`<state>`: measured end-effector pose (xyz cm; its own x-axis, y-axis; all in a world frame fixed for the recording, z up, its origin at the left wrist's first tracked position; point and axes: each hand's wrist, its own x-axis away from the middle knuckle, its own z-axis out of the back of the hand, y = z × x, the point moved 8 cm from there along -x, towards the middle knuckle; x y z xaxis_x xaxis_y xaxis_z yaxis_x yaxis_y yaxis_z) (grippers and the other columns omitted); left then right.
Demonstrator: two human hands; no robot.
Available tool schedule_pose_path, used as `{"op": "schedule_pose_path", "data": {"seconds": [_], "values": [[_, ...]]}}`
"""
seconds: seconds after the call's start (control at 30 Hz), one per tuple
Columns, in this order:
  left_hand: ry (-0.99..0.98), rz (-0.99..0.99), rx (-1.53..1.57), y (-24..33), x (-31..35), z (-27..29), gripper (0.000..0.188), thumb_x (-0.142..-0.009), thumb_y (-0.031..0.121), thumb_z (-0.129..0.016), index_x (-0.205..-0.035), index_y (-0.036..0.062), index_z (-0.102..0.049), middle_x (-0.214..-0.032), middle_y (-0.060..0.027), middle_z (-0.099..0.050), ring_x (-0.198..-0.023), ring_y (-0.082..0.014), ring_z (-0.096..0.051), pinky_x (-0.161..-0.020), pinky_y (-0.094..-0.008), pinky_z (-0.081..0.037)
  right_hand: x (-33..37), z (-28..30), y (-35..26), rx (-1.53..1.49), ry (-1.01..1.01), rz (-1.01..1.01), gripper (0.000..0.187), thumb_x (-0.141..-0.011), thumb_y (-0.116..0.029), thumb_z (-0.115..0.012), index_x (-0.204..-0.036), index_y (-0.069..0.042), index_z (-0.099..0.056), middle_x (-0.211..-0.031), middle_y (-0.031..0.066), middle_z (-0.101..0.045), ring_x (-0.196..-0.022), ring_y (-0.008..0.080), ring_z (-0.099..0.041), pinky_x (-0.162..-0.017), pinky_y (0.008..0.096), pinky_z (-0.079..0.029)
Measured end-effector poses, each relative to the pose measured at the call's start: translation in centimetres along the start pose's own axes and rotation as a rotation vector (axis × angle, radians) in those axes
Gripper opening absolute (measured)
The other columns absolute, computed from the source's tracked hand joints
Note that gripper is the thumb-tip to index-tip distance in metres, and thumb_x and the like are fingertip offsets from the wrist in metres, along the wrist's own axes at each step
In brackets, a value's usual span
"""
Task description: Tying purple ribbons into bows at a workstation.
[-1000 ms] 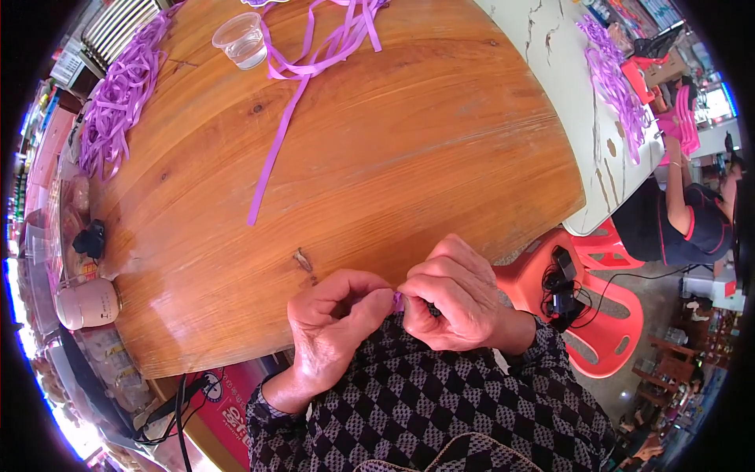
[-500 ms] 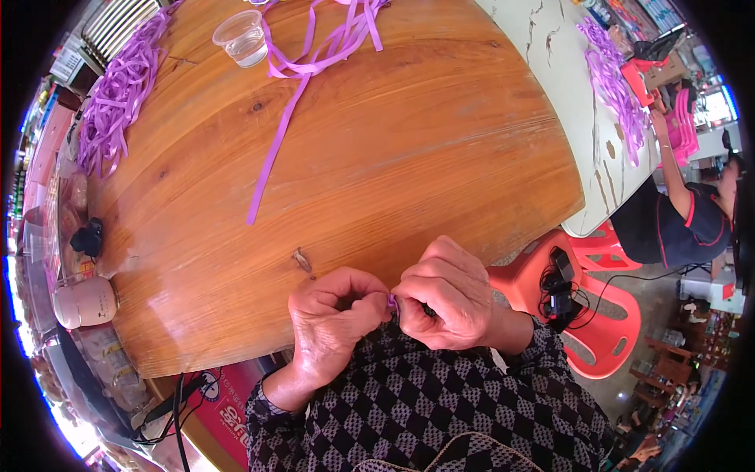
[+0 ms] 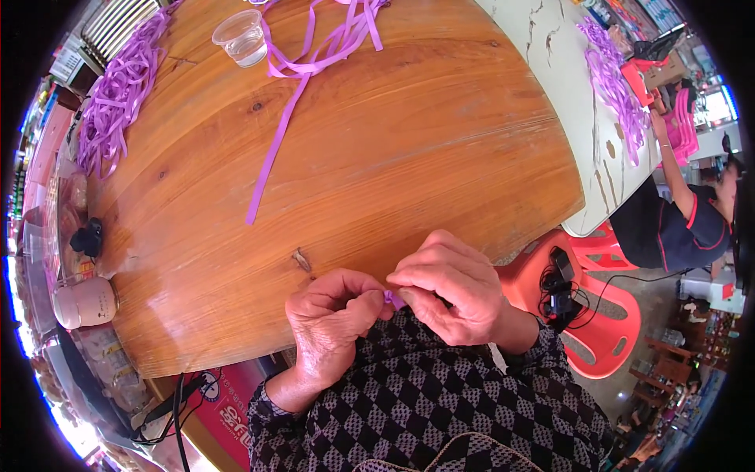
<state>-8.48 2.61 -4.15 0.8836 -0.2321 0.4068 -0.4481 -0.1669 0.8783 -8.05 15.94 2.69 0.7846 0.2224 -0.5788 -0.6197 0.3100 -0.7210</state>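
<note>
At the far left a thick heap of purple ribbon strips (image 3: 118, 86) lies on the round wooden counter (image 3: 409, 157), glossy, flat and narrow, loosely tangled and, by the look of it, not yet worked. Below it, near the counter's edge, sit a small black object (image 3: 88, 236) and a pale pink cylindrical container (image 3: 85, 302). Further right a clear plastic cup (image 3: 242, 37) stands beside a looser bunch of the same ribbon (image 3: 330, 39), from which one long strip (image 3: 275, 149) trails down across the warm, varnished grain with its dark knots. At the near edge the left hand (image 3: 330, 322) and the right hand (image 3: 452, 287) meet, fingertips pressed together and pinched on a small purple ribbon piece (image 3: 391, 297); only a tiny folded bit shows between them, so its shape cannot be told. Judging from this, one piece is mid-folding while most of the ribbon waits; no finished pieces are in view. To the right a red plastic chair (image 3: 605, 315) carries black devices with cables, and another person in dark clothing (image 3: 668, 228) sits at a white marbled table (image 3: 566, 79) with more purple ribbon.
</note>
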Motion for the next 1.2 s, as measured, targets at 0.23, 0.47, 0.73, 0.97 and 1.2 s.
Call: {"op": "schedule_pose_path", "data": {"seconds": [0.23, 0.47, 0.73, 0.97, 1.2], "values": [[-0.012, 0.009, -0.048, 0.1, 0.0, -0.2, 0.004, -0.078, 0.0, -0.059, -0.075, -0.0017, -0.061, -0.066, -0.0022, -0.062, -0.053, -0.0024, -0.048, -0.046, -0.0161, -0.036, 0.4, -0.8, -0.9, 0.166, -0.003, 0.159, 0.023, -0.06, 0.012, -0.063, -0.08, 0.003, -0.057, -0.07, 0.0094, -0.056, -0.055, 0.0217, -0.049, -0.047, 0.0289, -0.036], [0.005, 0.044, 0.109, -0.2, -0.2, -0.3, 0.003, -0.075, -0.002, -0.058, -0.074, -0.0022, -0.061, -0.065, -0.0041, -0.062, -0.05, -0.0035, -0.047, -0.045, -0.0165, -0.035, 0.6, -0.8, -1.0, 0.232, 0.085, 0.174, 0.022, -0.058, 0.012, -0.059, -0.076, 0.0, -0.055, -0.066, 0.0072, -0.054, -0.051, 0.0206, -0.046, -0.045, 0.0293, -0.035], [-0.008, 0.113, 0.111, -0.1, -0.4, -0.3, 0.005, -0.076, 0.0, -0.057, -0.075, -0.0034, -0.061, -0.064, -0.0062, -0.062, -0.051, -0.006, -0.05, -0.043, -0.0174, -0.034, 0.6, -0.8, -0.7, 0.184, 0.072, 0.169, 0.024, -0.056, 0.013, -0.058, -0.076, 0.001, -0.056, -0.066, 0.0073, -0.054, -0.052, 0.0209, -0.047, -0.045, 0.0284, -0.035], [-0.083, 0.037, -0.162, 1.4, -0.4, -0.5, 0.003, -0.074, -0.002, -0.059, -0.073, -0.0028, -0.062, -0.063, -0.0059, -0.062, -0.052, -0.0077, -0.053, -0.046, -0.0175, -0.039, 0.7, -0.7, -0.7, 0.176, 0.056, 0.165, 0.025, -0.054, 0.014, -0.057, -0.076, 0.002, -0.055, -0.066, 0.0079, -0.054, -0.052, 0.0218, -0.047, -0.046, 0.029, -0.036], [-0.133, -0.05, -0.292, 1.9, -0.7, -0.5, 0.004, -0.073, -0.001, -0.061, -0.074, -0.0032, -0.064, -0.061, -0.0054, -0.062, -0.051, -0.0057, -0.053, -0.045, -0.0163, -0.037, 0.7, -1.0, -0.7, 0.175, -0.011, 0.17, 0.026, -0.056, 0.013, -0.058, -0.079, 0.002, -0.054, -0.069, 0.0083, -0.055, -0.055, 0.0218, -0.05, -0.047, 0.0304, -0.037]]}}
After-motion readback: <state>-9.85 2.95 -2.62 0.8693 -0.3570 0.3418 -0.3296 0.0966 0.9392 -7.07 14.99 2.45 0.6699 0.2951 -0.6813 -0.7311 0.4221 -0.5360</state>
